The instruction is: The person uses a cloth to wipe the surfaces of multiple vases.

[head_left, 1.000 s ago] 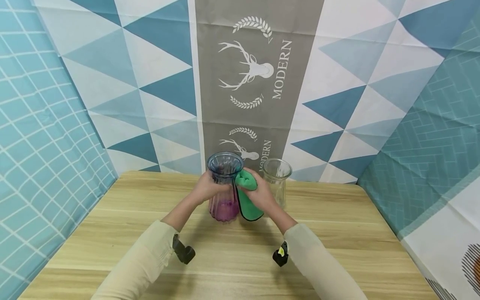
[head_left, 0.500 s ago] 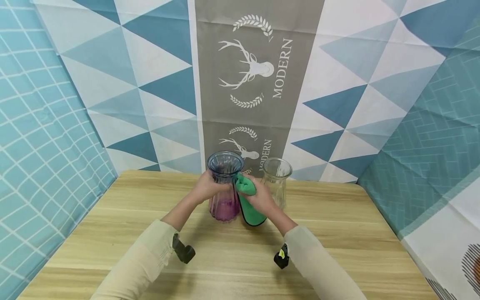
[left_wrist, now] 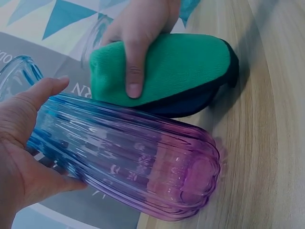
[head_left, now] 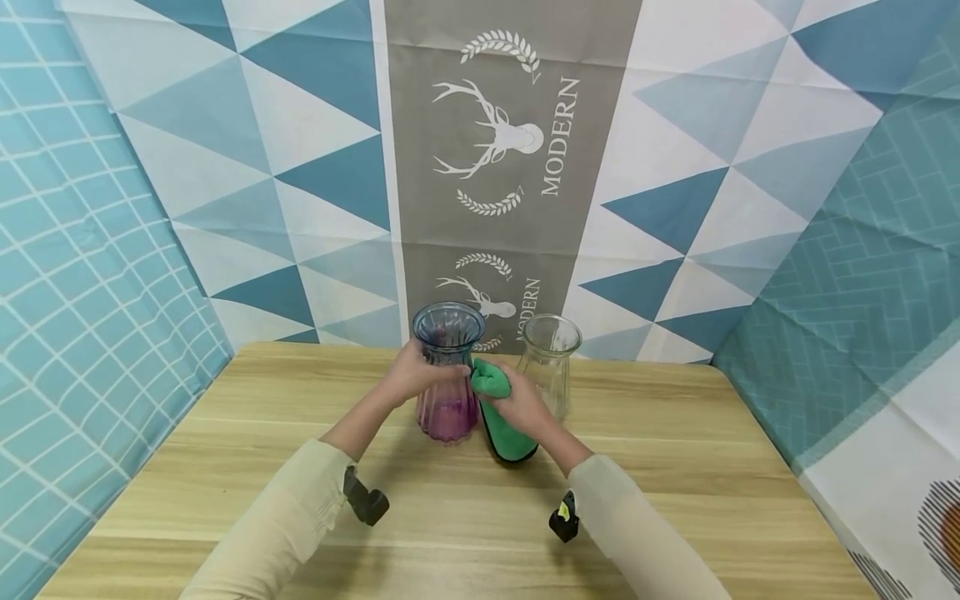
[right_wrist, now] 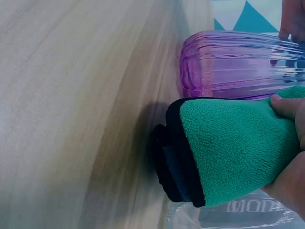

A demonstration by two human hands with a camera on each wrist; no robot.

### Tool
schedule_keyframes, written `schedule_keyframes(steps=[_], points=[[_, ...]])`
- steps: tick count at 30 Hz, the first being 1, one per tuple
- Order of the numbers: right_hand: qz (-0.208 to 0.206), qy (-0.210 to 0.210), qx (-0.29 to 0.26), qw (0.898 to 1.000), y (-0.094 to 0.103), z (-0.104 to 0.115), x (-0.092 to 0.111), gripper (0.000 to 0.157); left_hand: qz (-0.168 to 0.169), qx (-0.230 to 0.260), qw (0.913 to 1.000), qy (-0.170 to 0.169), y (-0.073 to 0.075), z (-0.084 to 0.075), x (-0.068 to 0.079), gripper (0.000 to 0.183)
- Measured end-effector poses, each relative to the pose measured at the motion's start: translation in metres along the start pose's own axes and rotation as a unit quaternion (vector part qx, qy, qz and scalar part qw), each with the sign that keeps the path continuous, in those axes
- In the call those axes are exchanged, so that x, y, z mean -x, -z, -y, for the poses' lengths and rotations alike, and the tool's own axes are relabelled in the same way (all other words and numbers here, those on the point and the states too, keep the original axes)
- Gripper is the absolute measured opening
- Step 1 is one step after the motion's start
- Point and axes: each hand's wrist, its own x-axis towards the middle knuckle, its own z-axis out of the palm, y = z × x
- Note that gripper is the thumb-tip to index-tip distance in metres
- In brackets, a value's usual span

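A ribbed glass vase (head_left: 447,400), blue at its flared rim and purple-pink at its base, stands upright near the back of the table. My left hand (head_left: 417,372) grips it around the upper body, thumb across the front. My right hand (head_left: 523,403) holds a folded green cloth (right_wrist: 233,148) with black edging, thumb on top. The cloth lies against or very near the vase's right side; its lower end hangs toward the table. In the left wrist view the vase (left_wrist: 143,157) shows its ribs and pink bottom, with the cloth alongside. The fingers behind the cloth are hidden.
A clear glass vase (head_left: 552,375) stands just right of and behind my right hand, partly covered by it. The wooden table (head_left: 465,533) meets a patterned cloth backdrop (head_left: 322,167) close behind both vases. A black wrist camera (head_left: 564,517) hangs under each sleeve.
My right hand and the green cloth have slid slightly down along the vase's right side, the cloth's lower end now nearer me. My left hand keeps its hold on the vase.
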Motion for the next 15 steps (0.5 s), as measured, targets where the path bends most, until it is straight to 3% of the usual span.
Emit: schedule_keyframes(steps=[9, 15], points=[[-0.038, 0.02, -0.061, 0.997, 0.011, 0.015, -0.007, 0.059, -0.019, 0.009, 0.9996, -0.017, -0.002, 0.0, -0.001, 0.08], [-0.061, 0.024, -0.051, 0.997, 0.014, 0.022, -0.009, 0.059, -0.025, 0.008, 0.9994, -0.024, -0.002, 0.001, -0.001, 0.08]])
